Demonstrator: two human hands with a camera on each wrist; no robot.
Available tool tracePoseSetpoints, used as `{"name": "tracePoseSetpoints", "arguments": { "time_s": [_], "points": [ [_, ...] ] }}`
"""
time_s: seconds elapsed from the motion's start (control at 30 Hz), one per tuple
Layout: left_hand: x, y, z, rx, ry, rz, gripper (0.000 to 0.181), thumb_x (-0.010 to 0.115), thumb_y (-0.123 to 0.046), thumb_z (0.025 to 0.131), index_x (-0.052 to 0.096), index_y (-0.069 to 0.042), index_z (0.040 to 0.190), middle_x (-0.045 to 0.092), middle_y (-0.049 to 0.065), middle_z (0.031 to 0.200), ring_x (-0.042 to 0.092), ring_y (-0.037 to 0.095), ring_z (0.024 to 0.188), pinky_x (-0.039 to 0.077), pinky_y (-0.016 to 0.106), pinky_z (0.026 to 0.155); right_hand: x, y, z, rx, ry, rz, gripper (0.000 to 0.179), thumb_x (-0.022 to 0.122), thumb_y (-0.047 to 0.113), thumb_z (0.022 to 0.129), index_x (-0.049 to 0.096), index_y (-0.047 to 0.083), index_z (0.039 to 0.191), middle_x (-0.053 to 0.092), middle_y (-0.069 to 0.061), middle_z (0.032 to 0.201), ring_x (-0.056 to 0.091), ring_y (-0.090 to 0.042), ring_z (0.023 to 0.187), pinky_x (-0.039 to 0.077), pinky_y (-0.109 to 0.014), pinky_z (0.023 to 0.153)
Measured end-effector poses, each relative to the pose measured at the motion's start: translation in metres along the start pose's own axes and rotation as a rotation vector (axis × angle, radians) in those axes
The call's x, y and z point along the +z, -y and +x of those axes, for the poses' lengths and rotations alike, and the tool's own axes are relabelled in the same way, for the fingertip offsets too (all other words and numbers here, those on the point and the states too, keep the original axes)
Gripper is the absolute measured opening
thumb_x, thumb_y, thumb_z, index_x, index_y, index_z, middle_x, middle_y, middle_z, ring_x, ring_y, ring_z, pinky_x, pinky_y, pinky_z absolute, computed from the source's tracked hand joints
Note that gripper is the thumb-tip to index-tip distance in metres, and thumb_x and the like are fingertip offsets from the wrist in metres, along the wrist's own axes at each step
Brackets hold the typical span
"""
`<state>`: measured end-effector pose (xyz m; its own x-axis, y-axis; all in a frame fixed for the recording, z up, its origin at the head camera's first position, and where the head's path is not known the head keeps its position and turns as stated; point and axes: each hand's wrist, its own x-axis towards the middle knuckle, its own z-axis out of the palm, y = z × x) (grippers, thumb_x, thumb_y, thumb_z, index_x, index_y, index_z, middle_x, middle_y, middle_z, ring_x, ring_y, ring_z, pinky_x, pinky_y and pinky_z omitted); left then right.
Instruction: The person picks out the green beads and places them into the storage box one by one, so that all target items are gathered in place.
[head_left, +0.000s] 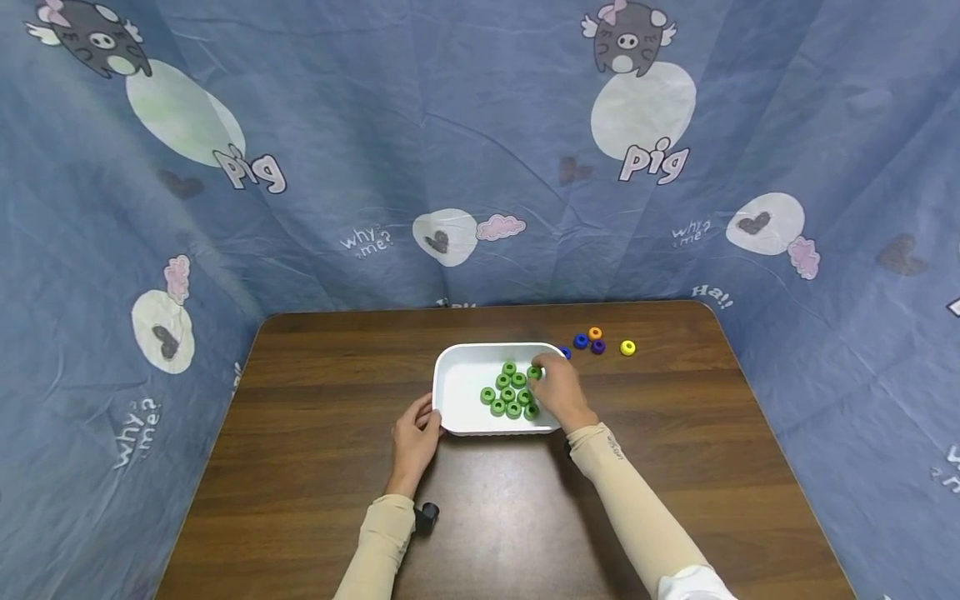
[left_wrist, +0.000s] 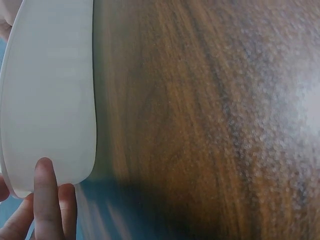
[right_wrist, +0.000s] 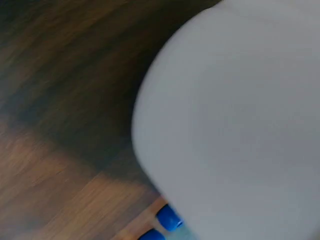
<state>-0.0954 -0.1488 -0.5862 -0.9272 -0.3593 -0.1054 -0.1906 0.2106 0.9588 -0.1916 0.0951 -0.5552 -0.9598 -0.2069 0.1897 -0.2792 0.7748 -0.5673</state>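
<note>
A white rectangular tray lies on the table with several green ring-shaped beads grouped in its middle and right part. At its front left corner my left hand holds the tray. In the left wrist view one digit lies along the outer wall, with other fingers at the tray's end. My right hand reaches over the right rim, and its fingertips pinch a green bead inside the tray. The right wrist view shows the tray's outer wall; my right fingers are hidden there.
Behind the tray's right corner lie blue beads, an orange bead, a purple bead and a yellow bead. The brown wooden table ends at a blue patterned curtain on the far side and both sides.
</note>
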Motion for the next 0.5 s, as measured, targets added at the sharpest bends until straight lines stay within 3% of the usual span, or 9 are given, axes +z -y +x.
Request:
{"name": "tracePoseSetpoints", "arguments": {
  "time_s": [0.2, 0.5],
  "points": [
    [0.0001, -0.0014, 0.0000, -0.001, -0.001, 0.008, 0.039, 0.057, -0.004, 0.093, 0.064, -0.002, 0.131, 0.070, 0.024, 0.121, 0.072, 0.036, 0.106, 0.063, 0.019, 0.069, 0.0034, 0.0019, 0.0004, 0.027, 0.065, -0.032, 0.023, 0.078, 0.004, 0.077, 0.072, -0.004, 0.098, 0.075, -0.020, 0.098, 0.070, -0.035, 0.094, 0.058, -0.047, 0.089],
    [0.0016, -0.0006, 0.0004, 0.004, -0.013, 0.012, 0.039, 0.058, -0.004, 0.093, 0.065, -0.002, 0.131, 0.071, 0.023, 0.120, 0.073, 0.033, 0.105, 0.063, 0.018, 0.069, 0.0086, 0.0041, 0.0024, 0.085, 0.089, -0.005, 0.024, 0.079, 0.005, 0.079, 0.072, -0.004, 0.100, 0.074, -0.020, 0.099, 0.070, -0.035, 0.095, 0.059, -0.047, 0.089]
  ]
}}
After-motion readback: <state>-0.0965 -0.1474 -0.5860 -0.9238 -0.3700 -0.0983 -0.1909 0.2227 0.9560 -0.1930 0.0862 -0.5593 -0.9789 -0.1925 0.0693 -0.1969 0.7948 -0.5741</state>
